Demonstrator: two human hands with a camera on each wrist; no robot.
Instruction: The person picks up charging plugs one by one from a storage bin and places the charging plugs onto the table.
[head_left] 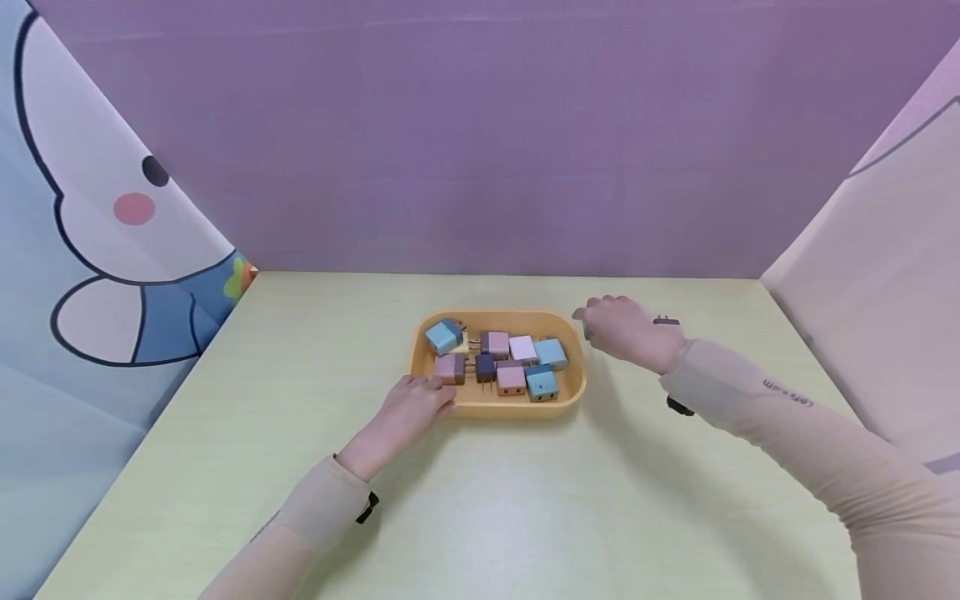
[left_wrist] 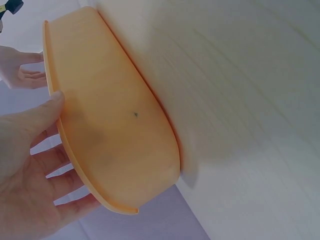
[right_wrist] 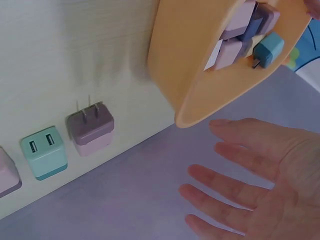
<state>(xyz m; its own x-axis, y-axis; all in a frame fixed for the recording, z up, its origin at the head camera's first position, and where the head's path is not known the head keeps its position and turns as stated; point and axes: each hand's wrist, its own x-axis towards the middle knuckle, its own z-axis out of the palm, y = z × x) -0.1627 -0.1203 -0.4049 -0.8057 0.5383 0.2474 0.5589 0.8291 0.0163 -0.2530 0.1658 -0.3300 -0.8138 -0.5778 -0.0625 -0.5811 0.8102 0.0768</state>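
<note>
Left hand (head_left: 411,410) pinches orange basket (head_left: 517,411) by rim; right hand (head_left: 626,331) raised beside it, fingers spread.

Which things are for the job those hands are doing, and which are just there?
Probably for the job:
orange tray, its rim held by the left hand
chargers inside it
loose chargers on the table, likely
right hand, near the tray, holding nothing

Just there:
purple backdrop
cartoon backdrop

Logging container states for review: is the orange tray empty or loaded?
Loaded: the head view shows several charger plugs lying inside the tray.
</note>
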